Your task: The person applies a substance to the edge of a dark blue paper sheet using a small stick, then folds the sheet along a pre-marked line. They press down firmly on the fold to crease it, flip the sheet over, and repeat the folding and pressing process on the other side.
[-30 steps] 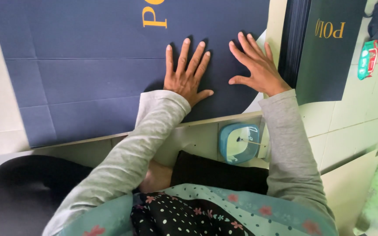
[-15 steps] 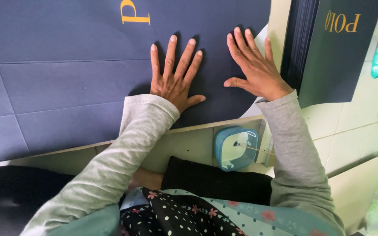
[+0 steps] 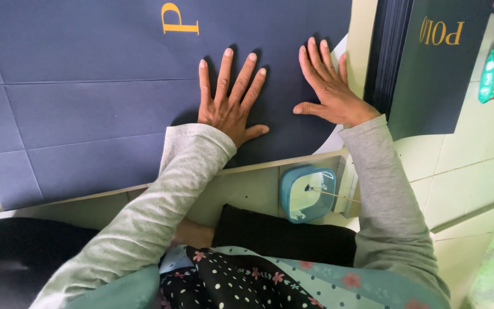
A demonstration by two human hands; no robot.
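A large dark blue flat cardboard sheet [image 3: 87, 114] with crease lines and a gold printed letter lies on a low board in front of me. My left hand [image 3: 227, 103] rests flat on it, fingers spread, near the sheet's right part. Close beside it on the right, my right hand [image 3: 327, 86] presses palm down at the sheet's right edge, fingers apart. Neither hand holds anything.
A stack of dark blue sheets [image 3: 430, 63] with gold print lies to the right. A small blue lidded plastic container [image 3: 307, 194] sits on the tiled floor below the sheet's edge. A green wipes packet [image 3: 491, 74] lies at far right. My knees and patterned clothing fill the bottom.
Both hands have slid slightly up and apart across the blue sheet, staying flat. The view has shifted so the sheet sits lower and further right.
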